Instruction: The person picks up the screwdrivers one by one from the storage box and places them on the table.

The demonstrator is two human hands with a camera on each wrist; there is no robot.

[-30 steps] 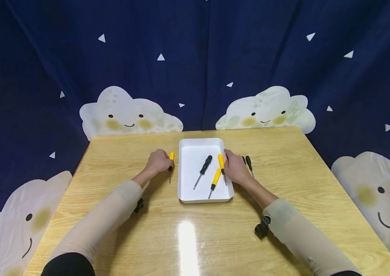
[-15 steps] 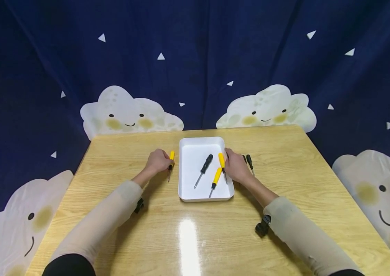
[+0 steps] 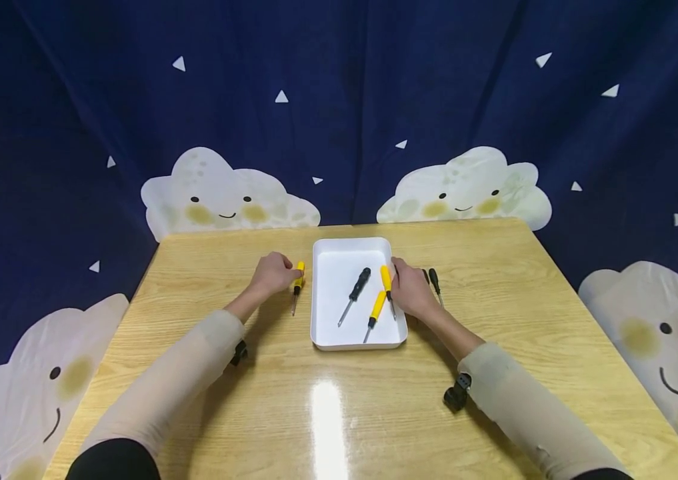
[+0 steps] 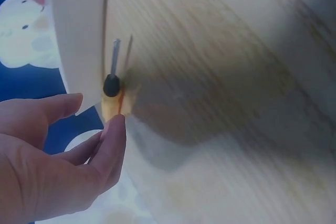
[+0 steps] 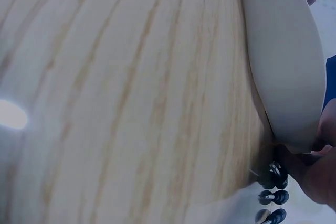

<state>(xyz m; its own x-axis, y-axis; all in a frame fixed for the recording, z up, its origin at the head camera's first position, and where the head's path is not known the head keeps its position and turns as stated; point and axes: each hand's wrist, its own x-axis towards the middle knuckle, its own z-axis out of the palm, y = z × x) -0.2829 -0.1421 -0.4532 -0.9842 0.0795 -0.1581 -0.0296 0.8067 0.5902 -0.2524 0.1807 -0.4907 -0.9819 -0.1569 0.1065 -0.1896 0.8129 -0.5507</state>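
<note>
My left hand (image 3: 273,273) is beside a yellow-handled screwdriver (image 3: 298,283), which lies on the table just left of a white tray (image 3: 351,347). In the left wrist view the thumb stands apart from the fingers; the fingertips (image 4: 122,124) touch or nearly touch the handle's end. My right hand (image 3: 412,291) grips the tray's right wall, one finger against its outside in the right wrist view. Inside the tray lie a black-handled screwdriver (image 3: 359,287) and two yellow-handled screwdrivers, one left and lower (image 3: 377,308), the other near the right wall (image 3: 386,278).
Right of the tray lie black-handled screwdrivers (image 3: 434,277), partly hidden by my right hand; several black handles (image 5: 274,198) show in the right wrist view. The wooden table (image 3: 243,413) ends at a dark blue curtain (image 3: 339,113) with cloud prints.
My left hand has loosened from the yellow-handled screwdriver and moved slightly up and left. The screwdriver has tilted a little. The right hand keeps its place on the tray.
</note>
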